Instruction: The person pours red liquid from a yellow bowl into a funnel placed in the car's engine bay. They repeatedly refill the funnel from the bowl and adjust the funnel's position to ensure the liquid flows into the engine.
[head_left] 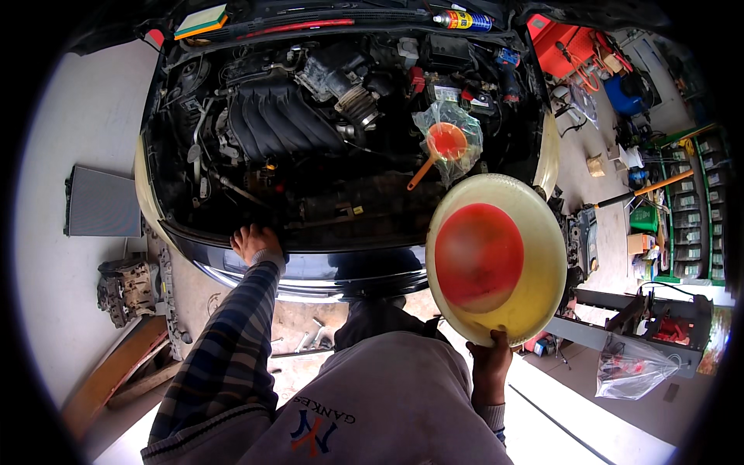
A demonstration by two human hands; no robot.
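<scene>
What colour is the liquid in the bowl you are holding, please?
Red, in a pale yellow bowl held by the right hand; head view.

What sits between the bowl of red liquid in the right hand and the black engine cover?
In the head view, an orange funnel wrapped in a clear plastic bag stands in the engine bay between the bowl, held by the right hand, and the engine cover.

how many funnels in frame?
1: an orange plastic funnel wrapped in a clear bag, sitting in the engine bay above the cream bowl of red liquid held in the right hand. Others may be hidden.
</scene>
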